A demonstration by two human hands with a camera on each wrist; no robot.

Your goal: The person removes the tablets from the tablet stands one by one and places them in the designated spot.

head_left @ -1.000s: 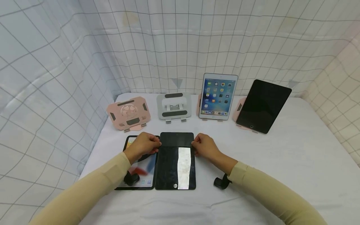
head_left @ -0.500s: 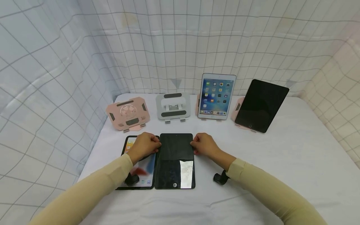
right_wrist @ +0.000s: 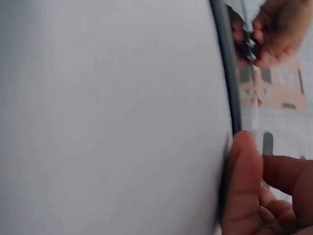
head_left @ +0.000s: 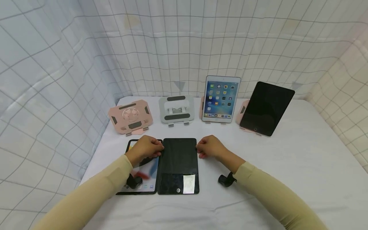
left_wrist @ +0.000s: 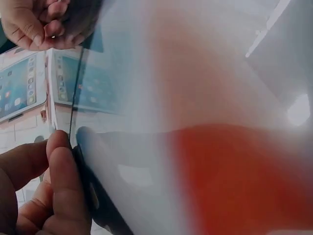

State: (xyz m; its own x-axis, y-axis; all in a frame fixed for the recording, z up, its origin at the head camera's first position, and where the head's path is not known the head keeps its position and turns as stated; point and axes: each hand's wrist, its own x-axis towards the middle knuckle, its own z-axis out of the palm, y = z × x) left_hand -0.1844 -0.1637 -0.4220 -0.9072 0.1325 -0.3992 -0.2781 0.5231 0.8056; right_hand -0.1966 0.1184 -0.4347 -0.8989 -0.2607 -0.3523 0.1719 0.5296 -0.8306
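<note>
1. Curtains of white cloth, printed with a grid of dark lines, rise behind and on both sides of the work, creased and wavy in places.
2. Below them spreads a white tabletop, its near part lightly wrinkled.
3. Two pale yellow sleeves, the left sleeve and the right sleeve, reach in from the near side.
4. A lit tablet lies under the left forearm, partly covered by it.
5. Just right of that, edge alongside edge, is the black tablet, between the two hands, screen up, with a bright reflection near its round button. Whether its far end is lifted cannot be told.
6. Farther back at right, a leaning tablet, dark and tilted sideways, rests on a pink stand; left of it a white tablet showing app icons is propped up.
7. A bare pink stand and a grey stand finish the back row.
8. The left hand is nearly closed, thumb and fingers pinching the black tablet's left edge near the far corner.
9. The right hand, fingers curled, pinches the opposite edge.
</note>
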